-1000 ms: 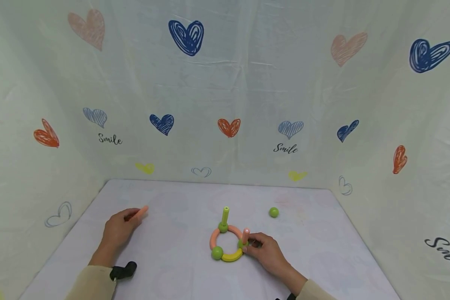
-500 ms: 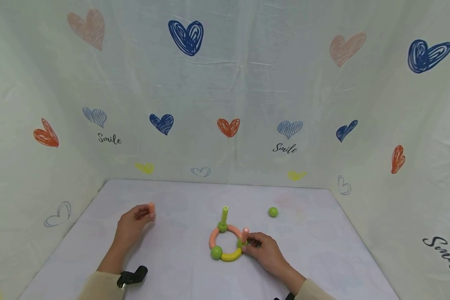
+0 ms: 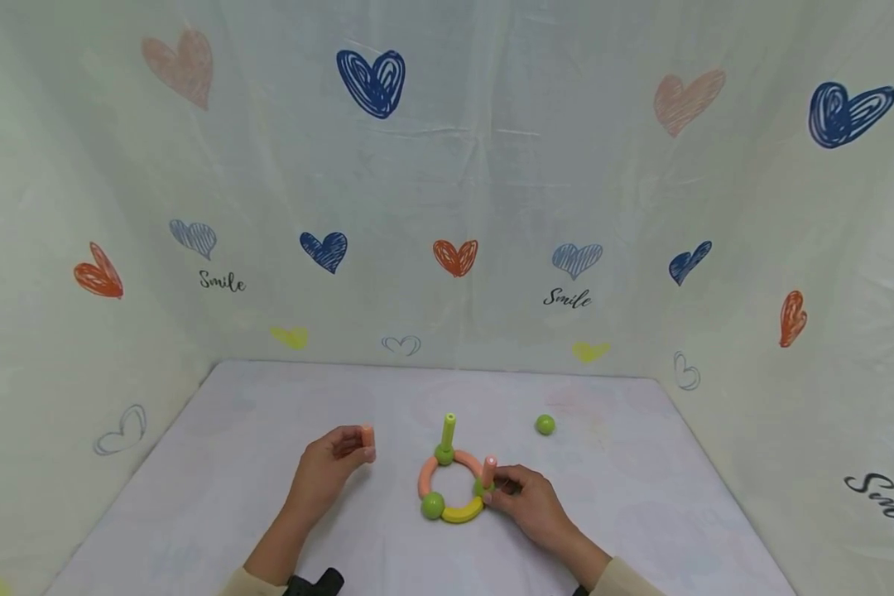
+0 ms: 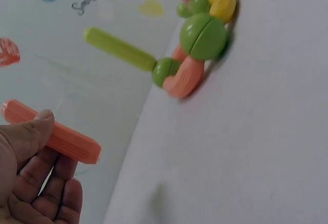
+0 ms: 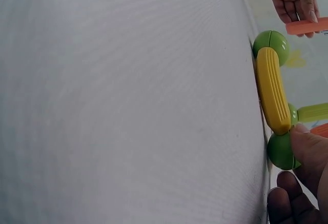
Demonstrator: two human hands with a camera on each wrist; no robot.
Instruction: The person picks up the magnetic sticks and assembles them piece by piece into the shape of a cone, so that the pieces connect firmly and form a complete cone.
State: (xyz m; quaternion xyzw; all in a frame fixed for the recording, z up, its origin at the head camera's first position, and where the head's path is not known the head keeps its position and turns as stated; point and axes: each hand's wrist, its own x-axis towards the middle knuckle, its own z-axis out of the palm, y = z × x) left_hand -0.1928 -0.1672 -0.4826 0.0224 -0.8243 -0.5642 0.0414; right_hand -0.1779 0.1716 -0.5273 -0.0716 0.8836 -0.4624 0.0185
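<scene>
My left hand [image 3: 329, 468] pinches an orange rod [image 4: 66, 140] between thumb and fingers, above the table and left of a ring of toy pieces. The ring joins green balls [image 3: 433, 505], two curved orange bars [image 3: 425, 478] and a curved yellow bar [image 5: 272, 88]. A lime rod [image 3: 449, 432] stands upright on the back ball; a second orange rod [image 3: 489, 471] rises from the right ball. That right ball [image 5: 281, 151] is pinched by my right hand [image 3: 531, 505], whose fingers partly cover it. The front-left ball bears no rod.
A loose green ball [image 3: 545, 425] lies on the white table [image 3: 626, 463] behind and right of the ring. A pale curtain [image 3: 492, 182] printed with hearts stands behind the table and along both sides.
My left hand has moved right with the orange rod, closer to the ring, and the rod has turned from slanted to upright. My right hand stays at the ring's right ball.
</scene>
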